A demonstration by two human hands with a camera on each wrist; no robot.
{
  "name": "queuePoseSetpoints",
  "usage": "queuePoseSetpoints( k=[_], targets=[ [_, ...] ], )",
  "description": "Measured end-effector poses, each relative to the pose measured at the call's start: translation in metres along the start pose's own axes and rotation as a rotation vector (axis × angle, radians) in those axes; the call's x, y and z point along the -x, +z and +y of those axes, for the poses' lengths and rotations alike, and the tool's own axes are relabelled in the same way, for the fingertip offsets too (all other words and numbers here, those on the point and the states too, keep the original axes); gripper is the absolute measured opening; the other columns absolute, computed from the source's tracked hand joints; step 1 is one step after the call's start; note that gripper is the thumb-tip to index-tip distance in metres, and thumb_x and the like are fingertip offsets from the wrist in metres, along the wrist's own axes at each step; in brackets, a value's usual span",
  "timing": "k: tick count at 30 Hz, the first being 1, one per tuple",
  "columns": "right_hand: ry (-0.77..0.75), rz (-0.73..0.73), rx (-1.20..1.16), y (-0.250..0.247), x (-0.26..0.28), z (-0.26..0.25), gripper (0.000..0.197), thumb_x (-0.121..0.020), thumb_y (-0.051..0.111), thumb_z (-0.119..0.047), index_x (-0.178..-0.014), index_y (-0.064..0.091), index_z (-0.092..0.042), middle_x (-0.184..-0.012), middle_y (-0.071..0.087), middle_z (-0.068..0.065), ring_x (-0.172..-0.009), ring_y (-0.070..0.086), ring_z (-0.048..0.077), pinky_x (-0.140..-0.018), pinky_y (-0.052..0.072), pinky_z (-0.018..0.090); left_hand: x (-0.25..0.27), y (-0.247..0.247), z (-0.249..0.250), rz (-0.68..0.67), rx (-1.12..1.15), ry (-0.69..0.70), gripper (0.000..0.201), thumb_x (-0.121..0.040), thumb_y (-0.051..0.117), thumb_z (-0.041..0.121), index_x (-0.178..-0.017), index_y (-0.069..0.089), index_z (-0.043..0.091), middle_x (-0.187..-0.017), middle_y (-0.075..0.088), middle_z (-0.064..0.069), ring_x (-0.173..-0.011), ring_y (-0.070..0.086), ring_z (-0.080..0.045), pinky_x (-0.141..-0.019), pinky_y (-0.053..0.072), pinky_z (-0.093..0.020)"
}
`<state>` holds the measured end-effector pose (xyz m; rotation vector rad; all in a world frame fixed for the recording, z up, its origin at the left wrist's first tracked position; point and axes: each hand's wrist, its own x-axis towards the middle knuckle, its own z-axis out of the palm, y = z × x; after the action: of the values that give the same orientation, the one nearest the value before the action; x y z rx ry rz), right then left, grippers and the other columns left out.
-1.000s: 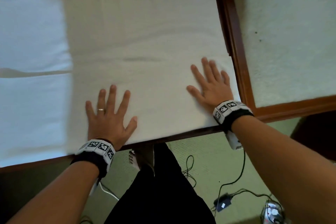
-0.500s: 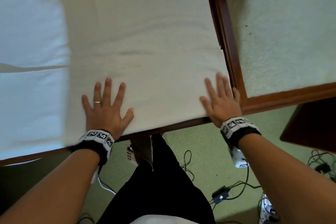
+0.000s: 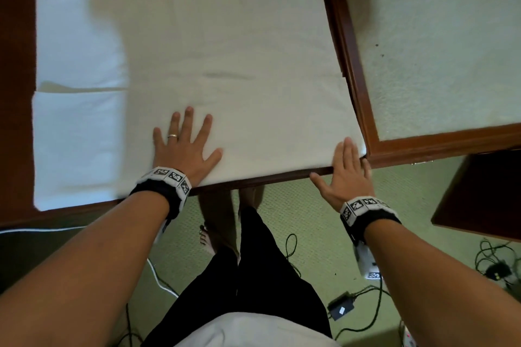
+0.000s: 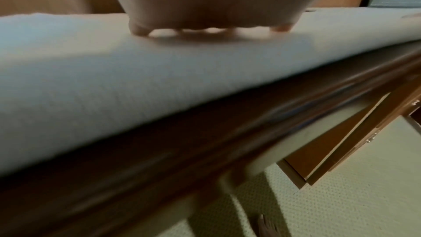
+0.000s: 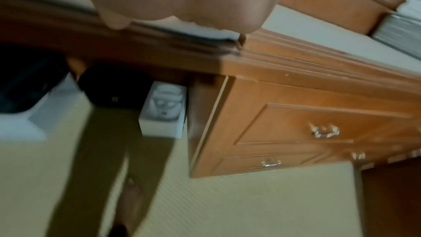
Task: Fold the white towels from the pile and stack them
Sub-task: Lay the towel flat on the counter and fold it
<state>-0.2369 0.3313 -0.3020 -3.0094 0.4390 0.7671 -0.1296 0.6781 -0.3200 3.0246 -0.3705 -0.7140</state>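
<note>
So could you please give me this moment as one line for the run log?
left hand: flat on white towel | right hand: open, fingertips on towel's near right corner, palm off table edge | fold: not begun

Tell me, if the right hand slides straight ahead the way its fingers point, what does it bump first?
The right hand already touches the white towel's near corner. Straight ahead probably lies only flat towel beside the wooden frame.

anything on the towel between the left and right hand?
No. In the head view the white towel between the left hand and right hand is bare, flat cloth with nothing lying on it.
</note>
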Motion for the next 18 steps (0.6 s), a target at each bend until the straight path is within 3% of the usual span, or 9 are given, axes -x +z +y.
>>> queuePoseSetpoints(
  k=[3, 7, 10, 12, 14, 16, 18],
  targets=[
    [-0.049, 0.079, -0.075, -0.014, -0.002, -0.036, 0.092, -0.092, 0.037, -0.065, -0.158, -0.001, -0.013, -0.164, -0.011, 0.015, -0.152, -0.008, 0.027, -0.122, 0.007, 0.048, 0.011, -0.01, -0.013, -0.033, 0.029, 0.024, 0.078, -0.095, 0.021, 0.07, -0.158, -0.011, 0.036, -0.166, -0.02, -0.002, -0.154, -0.008, -0.027, -0.122, 0.008, -0.056],
    [-0.33, 0.028, 0.009, -0.021, 0.006, -0.088, 0.082, -0.092, 0.037, -0.062, -0.158, 0.007, -0.025, -0.165, -0.005, 0.013, -0.152, 0.001, 0.03, -0.12, 0.018, 0.049, 0.048, -0.003, -0.05, -0.058, 0.049, -0.048, 0.076, -0.098, 0.027, 0.066, -0.159, -0.006, 0.035, -0.167, -0.017, 0.0, -0.155, -0.005, -0.026, -0.122, 0.012, -0.053],
    [-0.308, -0.074, 0.041, -0.027, 0.005, -0.104, 0.082, -0.093, 0.037, -0.064, -0.158, 0.002, -0.027, -0.165, -0.012, 0.011, -0.152, -0.003, 0.031, -0.12, 0.017, 0.049, 0.072, 0.0, -0.079, -0.104, 0.029, -0.067, 0.075, -0.097, 0.025, 0.067, -0.158, -0.007, 0.037, -0.166, -0.018, 0.004, -0.155, -0.004, -0.025, -0.122, 0.016, -0.052],
    [-0.291, -0.105, 0.064, -0.035, 0.005, -0.106, 0.08, -0.092, 0.04, -0.061, -0.157, 0.006, -0.027, -0.165, -0.006, 0.011, -0.152, 0.004, 0.031, -0.118, 0.022, 0.05, 0.081, -0.004, -0.087, -0.151, 0.023, -0.049, 0.076, -0.098, 0.028, 0.066, -0.159, -0.004, 0.034, -0.167, -0.014, 0.003, -0.155, 0.0, -0.024, -0.122, 0.019, -0.049],
    [-0.286, -0.142, 0.065, -0.05, 0.004, -0.111, 0.071, -0.091, 0.045, -0.057, -0.151, 0.023, -0.026, -0.161, 0.012, 0.013, -0.147, 0.022, 0.033, -0.112, 0.032, 0.05, 0.082, -0.014, -0.088, -0.18, 0.041, -0.034, 0.076, -0.099, 0.035, 0.062, -0.161, 0.006, 0.028, -0.168, -0.006, -0.001, -0.154, 0.006, -0.025, -0.121, 0.023, -0.047],
    [-0.27, -0.191, 0.052, -0.069, 0.0, -0.116, 0.057, -0.089, 0.046, -0.054, -0.138, 0.045, -0.025, -0.143, 0.04, 0.01, -0.129, 0.047, 0.032, -0.101, 0.043, 0.046, 0.08, -0.031, -0.085, -0.207, 0.084, -0.052, 0.071, -0.099, 0.041, 0.058, -0.158, 0.023, 0.023, -0.168, 0.012, -0.004, -0.151, 0.021, -0.026, -0.119, 0.029, -0.043],
    [-0.242, -0.242, 0.008, -0.088, -0.003, -0.121, 0.054, -0.09, 0.048, -0.053, -0.135, 0.053, -0.024, -0.137, 0.053, 0.006, -0.123, 0.054, 0.03, -0.1, 0.046, 0.042, 0.074, -0.052, -0.084, -0.223, 0.13, -0.087, 0.061, -0.098, 0.045, 0.055, -0.148, 0.043, 0.02, -0.158, 0.038, -0.005, -0.14, 0.041, -0.026, -0.11, 0.039, -0.039]
  ],
)
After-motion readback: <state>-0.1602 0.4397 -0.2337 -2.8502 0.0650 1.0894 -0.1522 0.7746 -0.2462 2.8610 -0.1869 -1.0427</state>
